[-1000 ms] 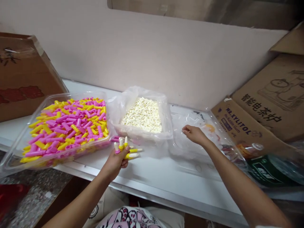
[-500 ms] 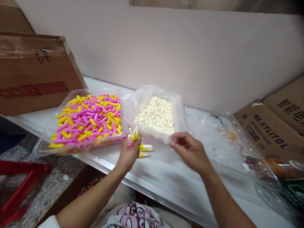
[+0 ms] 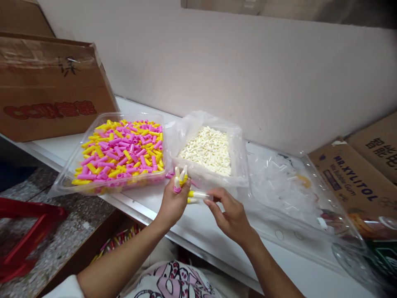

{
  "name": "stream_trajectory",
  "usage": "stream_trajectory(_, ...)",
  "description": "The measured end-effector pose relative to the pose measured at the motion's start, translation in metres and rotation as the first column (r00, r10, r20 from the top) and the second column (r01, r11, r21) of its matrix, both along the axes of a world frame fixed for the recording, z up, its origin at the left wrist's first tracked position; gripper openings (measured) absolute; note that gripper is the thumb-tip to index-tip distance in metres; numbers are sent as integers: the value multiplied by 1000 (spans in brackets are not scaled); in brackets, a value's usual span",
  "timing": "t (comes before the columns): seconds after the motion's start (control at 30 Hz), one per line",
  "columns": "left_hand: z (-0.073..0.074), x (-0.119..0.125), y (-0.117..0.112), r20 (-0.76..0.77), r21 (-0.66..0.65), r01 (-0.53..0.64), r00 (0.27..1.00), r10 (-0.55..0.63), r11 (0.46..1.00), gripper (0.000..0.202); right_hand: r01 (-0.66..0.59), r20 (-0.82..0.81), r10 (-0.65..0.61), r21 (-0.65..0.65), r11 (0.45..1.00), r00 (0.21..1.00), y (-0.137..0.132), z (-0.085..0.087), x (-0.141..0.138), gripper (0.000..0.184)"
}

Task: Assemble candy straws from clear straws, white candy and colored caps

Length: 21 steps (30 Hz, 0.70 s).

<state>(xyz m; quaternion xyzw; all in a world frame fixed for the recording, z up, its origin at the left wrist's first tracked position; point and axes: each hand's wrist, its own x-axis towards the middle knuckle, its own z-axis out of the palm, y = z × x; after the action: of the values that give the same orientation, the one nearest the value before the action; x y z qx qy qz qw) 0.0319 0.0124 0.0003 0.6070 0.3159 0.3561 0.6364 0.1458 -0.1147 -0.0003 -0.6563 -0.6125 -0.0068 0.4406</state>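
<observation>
My left hand (image 3: pixel 172 203) grips several small assembled pieces (image 3: pixel 180 179), pink and yellow bases with white tips fanned out between the fingers. My right hand (image 3: pixel 230 214) pinches a clear cap (image 3: pixel 202 195) against the white tip of a yellow piece held in the left hand. Both hands hover above the white table's front, just before the bag-lined tray of white tips (image 3: pixel 207 149). To the left stands a clear tray of pink and yellow tubes (image 3: pixel 119 151).
A large clear tray (image 3: pixel 313 207) with clear caps lies at the right. Cardboard boxes stand at the left (image 3: pixel 46 89) and right (image 3: pixel 353 182). A wall (image 3: pixel 232 70) backs the white table (image 3: pixel 198 236). A red crate (image 3: pixel 21 240) sits on the floor at left.
My right hand came back from the clear tray at the right with a clear cap and now meets the pieces in my left hand. The view shifted left.
</observation>
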Motion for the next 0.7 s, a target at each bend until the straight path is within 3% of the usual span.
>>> stream_trajectory(0.13,4,-3,-5,-53,150,36,998,-29,988,24,21,176,-24,20,1000,984,1,2,-6,11)
stream_trajectory(0.23,1,-6,-8,-22,271,32,999,-27,962,19,78,97,-66,-116,990,993,2,4,-13,15)
stream_trajectory(0.3,-2,-5,-8,19,263,-11,1000,6,965,20,84,55,-75,-195,977,996,3,2,-17,22)
stream_trajectory(0.37,-1,-2,-8,81,102,-89,993,81,991,23,113,171,-87,-143,983,981,5,-2,-18,24)
stream_trajectory(0.43,5,4,-6,177,-218,-118,971,158,969,29,160,383,-146,-7,987,912,6,-8,-17,23)
stream_trajectory(0.5,15,10,-4,288,-523,-68,924,251,849,32,182,530,-199,86,980,825,6,-13,-16,24)
stream_trajectory(0.53,20,13,-3,337,-614,-27,895,293,789,32,184,554,-207,97,978,806,7,-14,-16,25)
stream_trajectory(0.57,25,15,-3,380,-663,7,865,329,749,31,182,542,-202,90,979,816,7,-15,-17,26)
stream_trajectory(0.63,34,17,-3,450,-680,46,814,368,731,30,169,385,-170,37,985,907,8,-12,-23,30)
stream_trajectory(0.7,39,17,-5,512,-647,73,779,362,759,29,139,-11,-141,-100,985,990,10,-7,-32,37)
